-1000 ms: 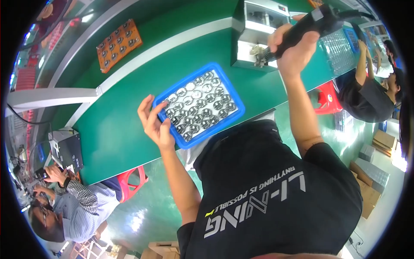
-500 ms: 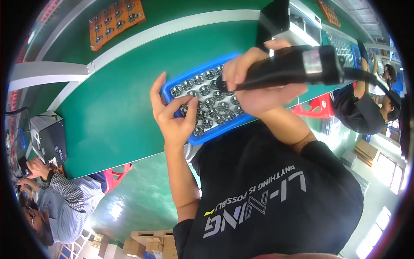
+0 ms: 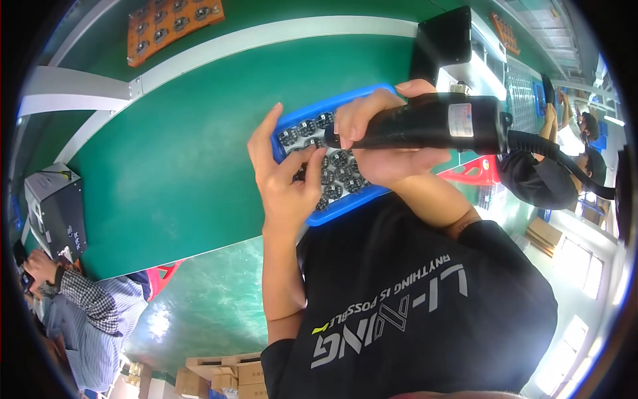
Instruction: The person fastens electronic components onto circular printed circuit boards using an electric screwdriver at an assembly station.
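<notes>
A shallow blue tray [image 3: 345,209] holds several round dark parts [image 3: 338,158] with silvery bits, standing in rows on a white base. My left hand [image 3: 282,179] lies over the tray's left end, thumb and index fingertips pinched together at the parts, other fingers raised. What those fingertips hold, if anything, is hidden. My right hand [image 3: 379,133] is closed around a thick black handheld power tool [image 3: 425,125] with a corrugated cable at its rear. The tool lies nearly level above the tray, its narrow tip close to my left fingertips and a part beneath them.
The tray sits on a green bench [image 3: 179,153] near its front edge. Beyond a white rail lies an orange board [image 3: 176,25] with several parts. A black-and-white box [image 3: 445,46] stands at back right, a dark box [image 3: 56,209] at left. Other people work on both sides.
The tool's tip has moved left across the tray, nearer my left fingertips. The left hand remains pinched over the tray. The whole view has shifted slightly.
</notes>
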Demonstrator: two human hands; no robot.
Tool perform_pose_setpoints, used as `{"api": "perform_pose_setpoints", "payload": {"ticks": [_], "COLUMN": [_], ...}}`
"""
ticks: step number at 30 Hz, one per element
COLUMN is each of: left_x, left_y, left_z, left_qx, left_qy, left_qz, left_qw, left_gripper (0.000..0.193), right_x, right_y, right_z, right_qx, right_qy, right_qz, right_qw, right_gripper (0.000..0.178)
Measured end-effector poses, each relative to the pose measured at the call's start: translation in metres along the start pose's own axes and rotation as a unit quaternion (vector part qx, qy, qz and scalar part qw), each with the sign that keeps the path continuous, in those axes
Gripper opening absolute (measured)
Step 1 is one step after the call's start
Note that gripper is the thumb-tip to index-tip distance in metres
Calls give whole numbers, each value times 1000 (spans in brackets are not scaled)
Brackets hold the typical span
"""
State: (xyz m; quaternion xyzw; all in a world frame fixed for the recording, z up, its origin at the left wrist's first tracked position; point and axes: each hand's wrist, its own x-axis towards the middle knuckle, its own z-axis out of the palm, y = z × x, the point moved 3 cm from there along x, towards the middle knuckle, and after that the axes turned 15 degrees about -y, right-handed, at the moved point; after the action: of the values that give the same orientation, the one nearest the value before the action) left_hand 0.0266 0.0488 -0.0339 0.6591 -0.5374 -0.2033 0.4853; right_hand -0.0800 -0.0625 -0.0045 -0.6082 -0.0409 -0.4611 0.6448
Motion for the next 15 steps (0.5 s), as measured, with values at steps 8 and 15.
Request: {"api": "perform_pose_setpoints", "payload": {"ticks": [8, 15], "left_x": [2, 1], "left_y": [0, 2], "left_z": [-3, -2], "left_qx": [15, 27], "left_qy": [-4, -16], "left_qz": [7, 10], "left_qw": [1000, 999], "left_gripper": [8, 9], "right_x": [5, 17], "right_y": [5, 9], "right_z": [6, 8], "right_qx": [-41, -35], "right_qy": [-52, 0], "right_qz": [-17, 160], "right_qw": [998, 986], "right_gripper": [87, 82]}}
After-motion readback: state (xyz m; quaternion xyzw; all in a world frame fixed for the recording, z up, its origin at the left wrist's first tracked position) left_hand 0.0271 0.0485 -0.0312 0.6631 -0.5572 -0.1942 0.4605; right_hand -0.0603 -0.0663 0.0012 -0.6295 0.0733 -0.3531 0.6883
